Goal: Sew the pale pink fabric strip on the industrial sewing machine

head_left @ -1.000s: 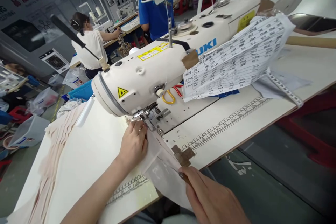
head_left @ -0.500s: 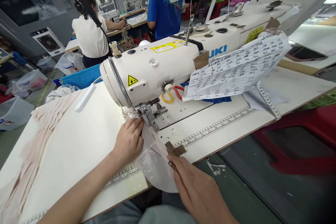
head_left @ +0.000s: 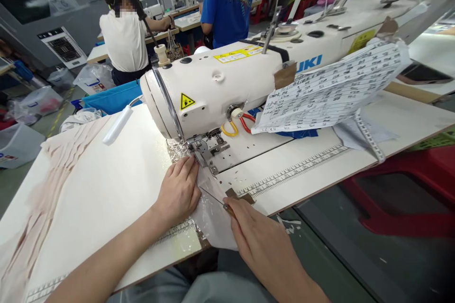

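Observation:
My left hand [head_left: 180, 189] lies beside the presser foot, its fingers bent and pressed together on a pale, thin piece of fabric [head_left: 215, 222]. The fingertips are partly hidden against the machine. In my right hand [head_left: 261, 241] is an awl [head_left: 213, 197], gripped by its brown handle, its thin metal shaft pointing up and left over the fabric. The fabric runs from under the sewing machine's [head_left: 209, 85] needle area and hangs over the table's front edge. The presser foot [head_left: 212, 168] sits just right of my left fingertips.
Gathered pale pink strips [head_left: 60, 189] lie along the table's left side. Handwritten paper sheets [head_left: 330, 90] hang off the machine, with red and yellow handled scissors [head_left: 245, 123] behind. A red stool [head_left: 401, 194] stands at right. Two people [head_left: 124, 42] work farther back.
The fabric's lower part has drawn up toward the machine and less of it hangs over the edge. My right hand and the awl have shifted slightly up and left. The view has tilted slightly.

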`<state>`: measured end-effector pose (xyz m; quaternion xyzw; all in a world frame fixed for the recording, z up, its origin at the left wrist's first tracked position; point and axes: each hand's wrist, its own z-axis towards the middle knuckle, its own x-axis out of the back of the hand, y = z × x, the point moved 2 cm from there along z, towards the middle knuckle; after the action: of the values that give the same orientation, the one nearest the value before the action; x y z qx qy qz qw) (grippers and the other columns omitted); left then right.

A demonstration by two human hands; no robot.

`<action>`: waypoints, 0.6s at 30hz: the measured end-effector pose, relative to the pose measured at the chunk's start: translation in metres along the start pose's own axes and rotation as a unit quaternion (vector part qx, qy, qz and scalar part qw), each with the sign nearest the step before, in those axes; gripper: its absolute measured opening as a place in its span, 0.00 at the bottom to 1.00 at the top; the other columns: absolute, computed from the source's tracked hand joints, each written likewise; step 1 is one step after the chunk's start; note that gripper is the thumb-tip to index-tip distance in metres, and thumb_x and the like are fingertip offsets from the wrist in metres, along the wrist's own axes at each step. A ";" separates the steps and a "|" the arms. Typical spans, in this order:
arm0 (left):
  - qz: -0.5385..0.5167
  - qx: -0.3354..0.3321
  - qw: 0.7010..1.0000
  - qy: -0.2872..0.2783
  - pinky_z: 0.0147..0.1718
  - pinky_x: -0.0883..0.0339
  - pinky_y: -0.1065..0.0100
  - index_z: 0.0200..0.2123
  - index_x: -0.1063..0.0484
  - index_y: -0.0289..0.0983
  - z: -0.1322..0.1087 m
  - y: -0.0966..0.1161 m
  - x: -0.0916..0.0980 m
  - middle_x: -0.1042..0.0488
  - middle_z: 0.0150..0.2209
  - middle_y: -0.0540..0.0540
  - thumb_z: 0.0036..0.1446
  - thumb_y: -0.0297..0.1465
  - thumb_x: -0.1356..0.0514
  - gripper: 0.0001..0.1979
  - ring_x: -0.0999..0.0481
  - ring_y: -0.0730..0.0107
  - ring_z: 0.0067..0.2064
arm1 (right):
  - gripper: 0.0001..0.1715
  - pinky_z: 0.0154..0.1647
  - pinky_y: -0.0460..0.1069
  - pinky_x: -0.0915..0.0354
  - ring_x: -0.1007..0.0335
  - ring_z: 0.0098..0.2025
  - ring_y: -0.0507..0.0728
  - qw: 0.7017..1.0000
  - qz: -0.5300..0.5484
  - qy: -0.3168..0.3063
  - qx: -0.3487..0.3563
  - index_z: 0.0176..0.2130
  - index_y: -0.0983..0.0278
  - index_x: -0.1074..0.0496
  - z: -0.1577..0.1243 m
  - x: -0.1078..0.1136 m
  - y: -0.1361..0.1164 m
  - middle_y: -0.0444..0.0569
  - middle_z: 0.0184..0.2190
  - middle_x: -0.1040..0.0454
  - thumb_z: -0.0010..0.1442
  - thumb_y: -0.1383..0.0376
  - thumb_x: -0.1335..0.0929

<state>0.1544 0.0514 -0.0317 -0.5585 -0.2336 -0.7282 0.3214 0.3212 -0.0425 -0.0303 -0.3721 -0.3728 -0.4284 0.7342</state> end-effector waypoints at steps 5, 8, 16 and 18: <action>-0.010 0.006 1.000 -0.001 0.57 0.41 0.49 0.59 0.39 0.28 -0.002 0.005 0.002 0.35 0.59 0.32 0.60 0.28 0.51 0.24 0.40 0.48 0.61 | 0.16 0.19 0.45 0.36 0.24 0.25 0.53 1.000 0.001 -0.010 -0.009 0.46 0.66 0.33 0.005 -0.003 0.001 0.51 0.34 0.22 0.65 0.73 0.45; -0.016 0.005 1.000 -0.003 0.56 0.41 0.49 0.59 0.39 0.28 -0.003 0.007 0.003 0.35 0.59 0.32 0.60 0.28 0.51 0.24 0.40 0.47 0.62 | 0.16 0.20 0.45 0.36 0.24 0.26 0.54 1.000 -0.002 -0.008 -0.002 0.46 0.66 0.33 0.008 -0.004 0.000 0.50 0.35 0.22 0.65 0.73 0.45; -0.025 -0.001 1.000 0.016 0.55 0.38 0.50 0.58 0.39 0.26 -0.004 0.011 0.003 0.34 0.58 0.31 0.59 0.28 0.50 0.24 0.37 0.47 0.60 | 0.16 0.21 0.46 0.35 0.25 0.25 0.54 1.000 -0.007 -0.026 -0.006 0.46 0.65 0.34 0.015 -0.006 -0.003 0.48 0.32 0.24 0.62 0.75 0.43; -0.028 -0.007 0.999 0.023 0.55 0.38 0.50 0.58 0.39 0.26 -0.005 0.012 0.003 0.34 0.57 0.31 0.59 0.28 0.50 0.25 0.37 0.46 0.60 | 0.16 0.20 0.46 0.36 0.26 0.25 0.54 0.999 -0.009 -0.031 -0.009 0.46 0.65 0.34 0.015 -0.008 -0.002 0.47 0.31 0.25 0.62 0.75 0.43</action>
<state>0.1591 0.0396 -0.0302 -0.5374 -0.2368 -0.7511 0.3017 0.3129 -0.0271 -0.0297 -0.3888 -0.3949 -0.4260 0.7151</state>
